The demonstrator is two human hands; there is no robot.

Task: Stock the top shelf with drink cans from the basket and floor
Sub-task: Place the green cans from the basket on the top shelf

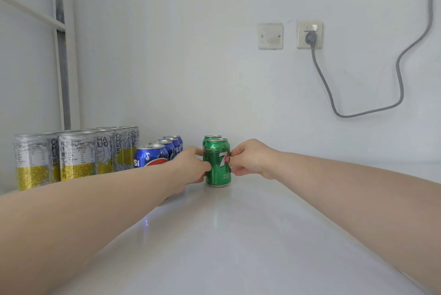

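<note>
On white shelf (238, 235) stood green 7up can (217, 163), second green can (212, 137) behind it, blue Pepsi cans (150, 156) left, tall silver-yellow cans (76, 158) farther left.

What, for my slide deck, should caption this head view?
The left hand and right hand pinch a green 7up can upright on the white shelf beside Pepsi cans.

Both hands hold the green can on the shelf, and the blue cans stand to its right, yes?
No. The head view shows the blue cans to the left of the green can. The left hand and right hand do hold it on the shelf.
</note>
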